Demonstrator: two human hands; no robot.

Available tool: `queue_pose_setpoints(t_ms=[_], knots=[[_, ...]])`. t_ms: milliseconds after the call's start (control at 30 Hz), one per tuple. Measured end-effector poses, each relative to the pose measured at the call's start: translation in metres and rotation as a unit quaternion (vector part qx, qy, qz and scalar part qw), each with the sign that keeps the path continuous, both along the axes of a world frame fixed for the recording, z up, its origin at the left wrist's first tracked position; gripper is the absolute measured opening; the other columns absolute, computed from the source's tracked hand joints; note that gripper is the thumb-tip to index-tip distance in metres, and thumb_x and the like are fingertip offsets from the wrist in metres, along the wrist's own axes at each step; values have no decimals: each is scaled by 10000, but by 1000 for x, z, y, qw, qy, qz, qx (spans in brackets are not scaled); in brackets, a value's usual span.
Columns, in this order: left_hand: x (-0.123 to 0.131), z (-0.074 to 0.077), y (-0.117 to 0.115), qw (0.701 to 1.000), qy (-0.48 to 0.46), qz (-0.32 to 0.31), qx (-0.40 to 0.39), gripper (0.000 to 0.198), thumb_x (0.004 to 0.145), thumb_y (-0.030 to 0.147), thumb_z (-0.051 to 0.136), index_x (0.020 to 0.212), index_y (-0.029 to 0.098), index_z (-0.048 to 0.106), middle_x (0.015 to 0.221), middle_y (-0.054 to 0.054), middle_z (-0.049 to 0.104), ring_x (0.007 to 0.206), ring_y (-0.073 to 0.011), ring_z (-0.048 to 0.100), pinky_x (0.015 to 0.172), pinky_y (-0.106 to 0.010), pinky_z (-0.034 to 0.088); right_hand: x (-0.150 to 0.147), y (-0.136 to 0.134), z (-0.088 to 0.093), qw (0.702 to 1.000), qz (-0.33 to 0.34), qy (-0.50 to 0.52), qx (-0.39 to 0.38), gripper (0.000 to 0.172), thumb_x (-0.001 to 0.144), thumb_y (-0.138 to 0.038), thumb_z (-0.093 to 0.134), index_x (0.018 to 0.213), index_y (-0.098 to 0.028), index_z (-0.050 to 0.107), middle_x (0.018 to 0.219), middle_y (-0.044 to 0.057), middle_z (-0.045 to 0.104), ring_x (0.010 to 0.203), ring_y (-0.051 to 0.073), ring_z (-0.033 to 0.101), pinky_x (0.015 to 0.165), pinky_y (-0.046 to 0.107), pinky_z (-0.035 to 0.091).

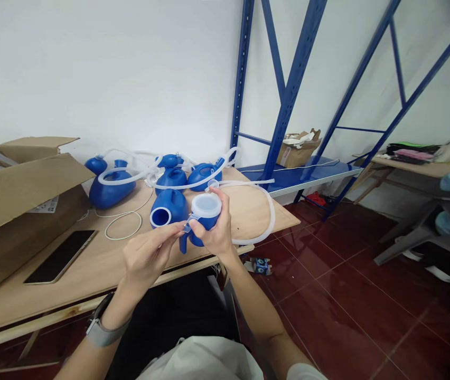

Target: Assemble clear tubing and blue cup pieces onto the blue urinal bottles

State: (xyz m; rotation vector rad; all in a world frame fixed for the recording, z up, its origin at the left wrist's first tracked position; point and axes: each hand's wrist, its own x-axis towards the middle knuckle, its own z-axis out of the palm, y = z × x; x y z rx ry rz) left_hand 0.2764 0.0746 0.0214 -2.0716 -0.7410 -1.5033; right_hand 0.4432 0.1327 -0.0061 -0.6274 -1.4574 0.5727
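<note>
Your right hand [217, 228] was wrapped around the blue bottle [208, 222], thumb in front and fingers behind, holding it up at the table's near edge with its pale lid [206, 203] facing you. Your left hand [146, 256] had its thumb and fingertips pressed together, pinching the clear tab [187, 225] at the lid's left side. Just left of the held bottle, an uncapped bottle [173, 205] lay with its white-rimmed mouth toward you. Beyond, more bottles [113, 188] and pale hoses [271, 211] covered the table's [244, 211] far side; a phone [61, 257] and a carton [22, 227] lay left.
</note>
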Motion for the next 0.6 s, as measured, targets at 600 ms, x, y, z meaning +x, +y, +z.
queue_pose_setpoints(t_ms=[600], knots=[[-1, -8, 0, 999, 27, 15, 19, 325, 940, 54, 682, 1201, 229, 765, 995, -42, 844, 751, -189, 818, 766, -223, 664, 5, -5, 10, 1000, 2, -9, 27, 816, 713, -457, 851, 1409, -243, 482, 1229, 88, 666, 1113, 277, 672, 993, 426, 578]])
